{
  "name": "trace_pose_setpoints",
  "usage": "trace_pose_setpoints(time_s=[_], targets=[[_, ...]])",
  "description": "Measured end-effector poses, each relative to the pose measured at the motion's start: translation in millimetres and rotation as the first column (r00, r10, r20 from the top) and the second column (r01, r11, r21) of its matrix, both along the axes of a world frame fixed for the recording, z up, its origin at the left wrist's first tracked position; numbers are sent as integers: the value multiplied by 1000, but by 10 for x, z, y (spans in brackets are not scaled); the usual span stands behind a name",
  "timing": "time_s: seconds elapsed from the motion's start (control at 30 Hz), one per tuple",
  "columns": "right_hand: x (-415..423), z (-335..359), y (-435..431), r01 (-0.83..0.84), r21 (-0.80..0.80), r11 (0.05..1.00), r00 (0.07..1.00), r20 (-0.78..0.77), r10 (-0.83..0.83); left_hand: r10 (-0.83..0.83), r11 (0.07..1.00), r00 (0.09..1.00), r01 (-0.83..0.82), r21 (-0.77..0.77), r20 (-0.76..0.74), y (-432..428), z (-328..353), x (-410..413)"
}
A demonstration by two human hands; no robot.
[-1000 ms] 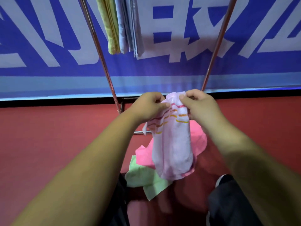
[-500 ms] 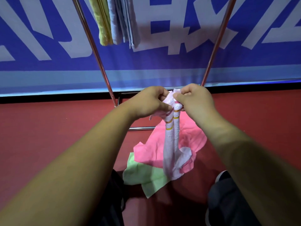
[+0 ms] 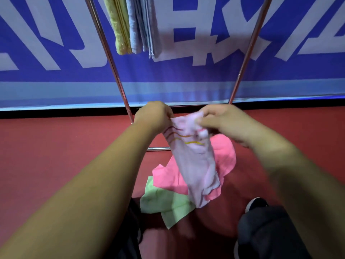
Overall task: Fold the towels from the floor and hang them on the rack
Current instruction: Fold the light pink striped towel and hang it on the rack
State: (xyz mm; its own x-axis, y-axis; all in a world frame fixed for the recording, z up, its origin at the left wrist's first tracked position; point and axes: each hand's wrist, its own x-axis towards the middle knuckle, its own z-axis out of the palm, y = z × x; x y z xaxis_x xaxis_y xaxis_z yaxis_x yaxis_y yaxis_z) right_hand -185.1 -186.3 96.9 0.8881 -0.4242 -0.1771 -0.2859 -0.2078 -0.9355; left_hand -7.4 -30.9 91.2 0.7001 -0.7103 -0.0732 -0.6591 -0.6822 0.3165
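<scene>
A pale pink towel [image 3: 196, 165] with thin orange and red stripes hangs in the air in front of me. My left hand [image 3: 155, 116] pinches its top left corner. My right hand [image 3: 222, 120] grips the bunched top edge on the right. Under it on the red floor lie a bright pink towel [image 3: 169, 178] and a light green towel [image 3: 162, 204]. The metal rack [image 3: 112, 58] stands just beyond my hands. A yellow towel [image 3: 120, 28] and grey-blue towels [image 3: 143, 27] hang folded from its top.
A blue banner [image 3: 205, 75] with large white letters fills the wall behind the rack. The rack's low crossbar [image 3: 158, 148] runs above the floor behind the held towel. My dark trouser legs and a shoe [image 3: 255, 204] show at the bottom.
The striped towel was pulled into a narrow strip half a second ago. It is now spread wider between my hands, which have moved apart.
</scene>
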Motion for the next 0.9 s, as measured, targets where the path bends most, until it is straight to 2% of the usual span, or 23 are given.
trace_pose_setpoints(time_s=[0.03,0.07,0.1,0.23,0.33,0.53,0.63,0.73,0.9], targets=[[-39,43,48,-186,81,979,981,-44,190,53,998,999,-53,-25,-10,8,9,6],[-75,69,85,-283,116,952,952,-83,293,96,993,995,-98,-59,-34,18,15,20],[-91,57,94,-309,95,946,941,-112,319,124,987,990,-130,-97,-62,29,23,37],[-62,-43,3,-106,-169,980,994,-55,98,164,937,974,-204,-284,-160,9,13,68],[-48,-71,-61,-13,-198,980,999,33,19,136,898,966,-215,-385,-222,-30,20,23],[-4,-128,-95,21,-306,952,996,89,7,43,867,935,-209,-451,-351,-101,18,10],[7,-164,-117,66,-324,944,994,107,-33,-31,828,877,-246,-504,-479,-156,43,-26],[21,-167,-119,148,-295,944,984,141,-111,-59,784,876,-256,-566,-478,-197,7,-50],[2,-63,-65,256,-230,939,958,189,-215,-107,787,869,-223,-575,-484,-211,-56,-64]])
